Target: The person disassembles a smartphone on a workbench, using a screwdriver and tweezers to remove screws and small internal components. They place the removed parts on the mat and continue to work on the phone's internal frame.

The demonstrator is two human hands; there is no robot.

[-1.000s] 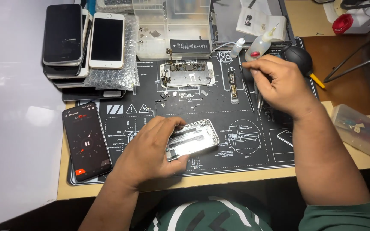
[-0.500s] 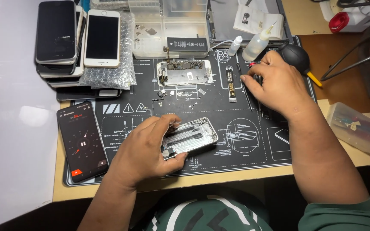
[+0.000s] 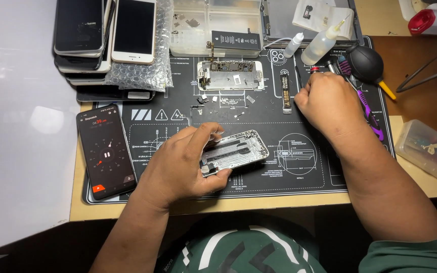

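Moving left, the right hand (image 3: 330, 103) now sits clenched by the purple tools (image 3: 367, 108). Left hand (image 3: 180, 164) grips the open phone shell (image 3: 236, 151) on the black mat (image 3: 309, 167).

— What sort of place is this?
— A phone repair bench: a black printed repair mat (image 3: 319, 172) at centre, stacked smartphones (image 3: 104, 35) upper left, a clear plastic parts tray (image 3: 213, 25) and black rubber dust blower (image 3: 365, 63) along the top.
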